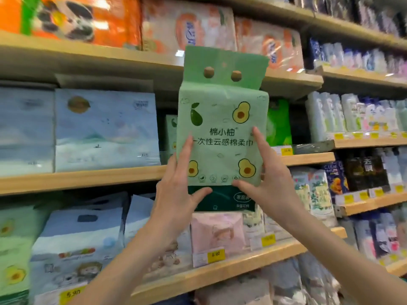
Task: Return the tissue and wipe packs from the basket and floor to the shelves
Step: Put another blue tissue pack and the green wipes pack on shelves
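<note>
A light green tissue pack (222, 128) printed with avocados, with a two-hole carry flap on top and a dark green base, is held upright in front of the wooden shelves. My left hand (176, 186) grips its lower left edge, thumb on the dark base. My right hand (268, 175) grips the lower right edge, index finger up the front. The pack is level with a gap on the middle shelf (88, 177), where a similar avocado pack (171, 133) stands at the back.
Large blue landscape-print packs (105, 130) fill the middle shelf to the left. A bright green pack (278, 122) stands right of the gap. Orange packs (72, 16) sit above, pink (217, 234) and blue packs below. Yellow price tags line the shelf edges.
</note>
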The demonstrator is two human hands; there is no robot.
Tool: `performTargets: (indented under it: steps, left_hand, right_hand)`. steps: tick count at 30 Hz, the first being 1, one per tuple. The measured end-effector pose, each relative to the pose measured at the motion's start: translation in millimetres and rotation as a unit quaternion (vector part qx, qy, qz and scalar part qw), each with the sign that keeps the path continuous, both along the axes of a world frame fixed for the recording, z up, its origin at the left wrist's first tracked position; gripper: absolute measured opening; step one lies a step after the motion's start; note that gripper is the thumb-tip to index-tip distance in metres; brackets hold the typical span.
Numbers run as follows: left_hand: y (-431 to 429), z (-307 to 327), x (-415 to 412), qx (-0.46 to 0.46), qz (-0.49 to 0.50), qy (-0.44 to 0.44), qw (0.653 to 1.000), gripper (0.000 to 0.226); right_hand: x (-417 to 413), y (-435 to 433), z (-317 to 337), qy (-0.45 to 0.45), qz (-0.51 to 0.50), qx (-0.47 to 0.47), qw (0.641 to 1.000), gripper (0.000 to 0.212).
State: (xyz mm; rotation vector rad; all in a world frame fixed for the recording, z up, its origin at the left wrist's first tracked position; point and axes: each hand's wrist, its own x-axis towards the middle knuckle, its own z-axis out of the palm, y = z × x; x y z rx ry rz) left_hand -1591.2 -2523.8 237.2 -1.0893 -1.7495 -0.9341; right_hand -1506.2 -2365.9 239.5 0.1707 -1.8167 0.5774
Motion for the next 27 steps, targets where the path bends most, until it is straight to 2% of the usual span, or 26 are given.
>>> performTargets:
  steps: [6,11,17,27]
  left_hand:
    - [11,60,-35,0.058,0.059,0.095,0.992,0.108]
    - [35,102,-65,0.083,0.081,0.128,0.985,0.110]
    - [62,125,-95,0.094,0.119,0.108,0.983,0.109]
    - [73,120,-138,0.056,0.174,0.040,0.982,0.123]
  right_hand:
    - [-49,13,65,0.090,0.037,0.059,0.994,0.107]
    - [-85,37,109,0.135,0.055,0.087,0.985,0.107]
    - [-128,65,136,0.147,0.070,0.110,0.981,0.106]
    - [-182,85,122,0.117,0.090,0.111,0.983,0.107]
